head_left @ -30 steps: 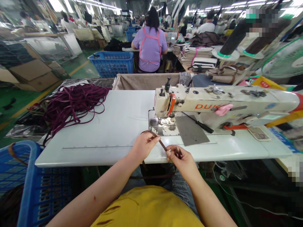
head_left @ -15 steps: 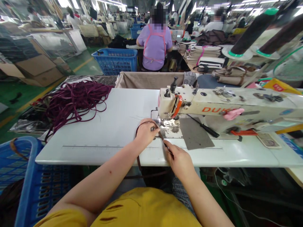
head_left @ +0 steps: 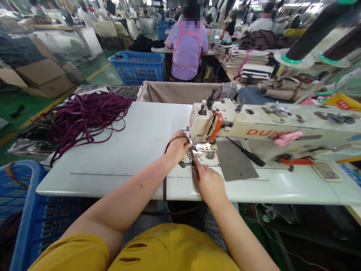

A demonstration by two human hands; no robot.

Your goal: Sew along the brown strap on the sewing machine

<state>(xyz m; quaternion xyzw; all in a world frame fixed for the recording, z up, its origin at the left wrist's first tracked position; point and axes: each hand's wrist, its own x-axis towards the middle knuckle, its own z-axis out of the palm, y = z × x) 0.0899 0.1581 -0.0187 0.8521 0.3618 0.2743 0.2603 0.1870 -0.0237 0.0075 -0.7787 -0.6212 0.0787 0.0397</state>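
Note:
A narrow dark brown strap (head_left: 164, 188) loops round my left hand (head_left: 177, 148) and hangs over the table's front edge towards my lap. My left hand is closed on it just left of the needle area of the sewing machine (head_left: 237, 128). Closer to me, my right hand (head_left: 209, 182) pinches the same strap, its fingers curled. A small metal tool (head_left: 194, 170) pokes out by the right fingers; its kind is hard to make out. Between both hands a short length of strap runs beside the metal needle plate (head_left: 210, 160).
On the table lie a grey sheet (head_left: 235, 165), a black screwdriver (head_left: 251, 155) and a heap of purple straps (head_left: 87, 116). A blue basket (head_left: 31, 188) stands at left. Behind the table is a fabric-lined bin (head_left: 175, 92); a person in purple (head_left: 186, 49) sits beyond.
Both hands, with the strap, have moved slightly away from me, up to the needle plate. The metal tool shows differently at the right fingers. The view has shifted a little.

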